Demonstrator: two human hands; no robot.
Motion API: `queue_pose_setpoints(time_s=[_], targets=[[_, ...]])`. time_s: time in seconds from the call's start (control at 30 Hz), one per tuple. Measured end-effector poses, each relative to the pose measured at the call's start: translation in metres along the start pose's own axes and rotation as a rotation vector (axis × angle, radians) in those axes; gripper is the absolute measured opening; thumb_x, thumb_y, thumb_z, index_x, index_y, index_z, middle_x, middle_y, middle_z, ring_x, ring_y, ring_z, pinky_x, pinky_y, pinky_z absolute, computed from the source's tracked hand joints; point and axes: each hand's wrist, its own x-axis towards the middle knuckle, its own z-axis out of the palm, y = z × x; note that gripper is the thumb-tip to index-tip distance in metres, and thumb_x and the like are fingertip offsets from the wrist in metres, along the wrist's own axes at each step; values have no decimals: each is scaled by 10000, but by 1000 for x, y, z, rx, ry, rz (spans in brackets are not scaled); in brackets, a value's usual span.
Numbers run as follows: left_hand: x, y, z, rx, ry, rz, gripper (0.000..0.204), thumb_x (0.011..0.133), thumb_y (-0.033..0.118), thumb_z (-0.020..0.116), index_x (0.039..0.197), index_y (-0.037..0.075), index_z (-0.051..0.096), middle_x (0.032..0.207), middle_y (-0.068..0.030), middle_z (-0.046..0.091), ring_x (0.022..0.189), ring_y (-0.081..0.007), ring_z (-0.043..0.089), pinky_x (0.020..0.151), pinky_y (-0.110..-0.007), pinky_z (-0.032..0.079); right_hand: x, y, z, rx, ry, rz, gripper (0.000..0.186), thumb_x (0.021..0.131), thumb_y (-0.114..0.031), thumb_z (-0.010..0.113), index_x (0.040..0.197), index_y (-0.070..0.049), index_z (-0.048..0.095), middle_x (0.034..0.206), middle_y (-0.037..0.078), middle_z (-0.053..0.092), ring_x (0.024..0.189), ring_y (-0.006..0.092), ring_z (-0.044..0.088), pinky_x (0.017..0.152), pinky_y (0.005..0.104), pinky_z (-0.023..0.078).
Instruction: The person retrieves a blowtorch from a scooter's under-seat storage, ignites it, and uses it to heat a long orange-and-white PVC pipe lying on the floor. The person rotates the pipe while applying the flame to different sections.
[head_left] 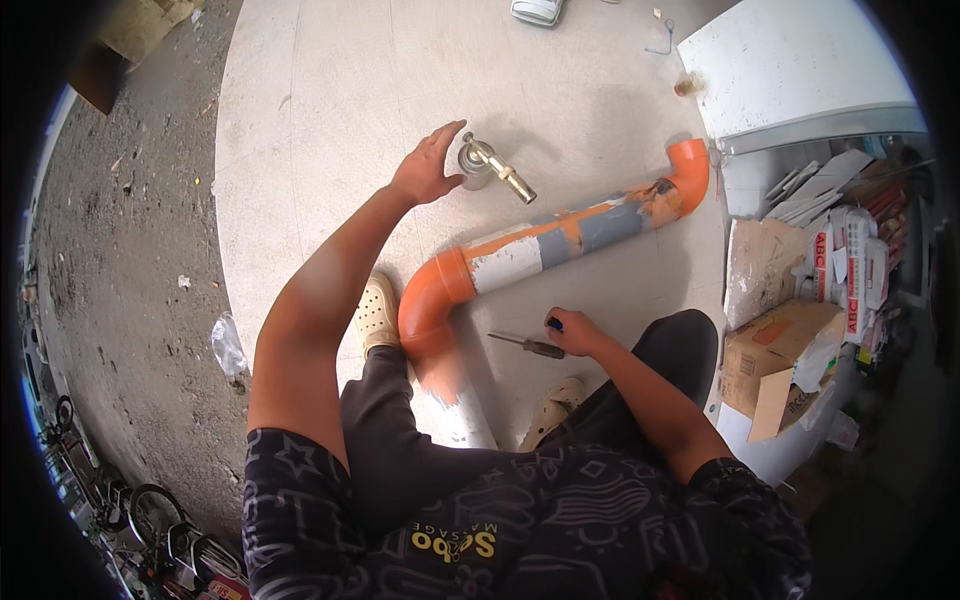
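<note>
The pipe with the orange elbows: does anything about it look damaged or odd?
Yes, its finish. The straight stretch of the pipe is patchy, with white, grey and orange areas meeting along uneven edges. Just before the far elbow is a dark brownish patch that looks possibly scorched.

a grey-doodled, short-sleeved black shirt point(590, 505) tops dark, probably charcoal trousers point(385, 400) and perforated cream clogs point(376, 312).

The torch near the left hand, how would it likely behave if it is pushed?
The torch may tip: its nozzle juts sideways from a small round can. The nozzle looks like shiny metal, so it would probably stay stiff.
</note>
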Motion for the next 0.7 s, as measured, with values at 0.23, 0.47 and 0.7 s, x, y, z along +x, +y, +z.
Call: queue_pose_setpoints(time_s=[0.23, 0.47, 0.7], targets=[[3, 16, 13, -121, -138, 43, 602, 843, 222, 820, 1356, 147, 514, 1314, -115, 614, 1221, -346, 615, 1028, -440, 534, -9, -27, -7, 10, 96, -26, 228, 967, -211, 680, 1138, -60, 674, 1034, 201, 736, 984, 392, 710, 873, 458, 556], [-19, 25, 30, -192, -34, -216, 717, 749, 358, 923, 1311, 142, 533, 1246, -131, 573, 1157, -338, 642, 972, -451, 571, -2, -56, 9, -34, 56, -112, 217, 954, -229, 662, 1098, -67, 682, 1029, 213, 735, 991, 414, 697, 874, 490, 549], [-31, 13, 38, -217, 101, -340, 842, 708, 531, 935, 1253, 37, 525, 1186, -187, 599, 1016, -355, 677, 862, -454, 579, -1, -58, 22, -88, -1, -89, 227, 933, -240, 669, 1076, -66, 691, 990, 208, 735, 968, 422, 694, 859, 514, 545]])
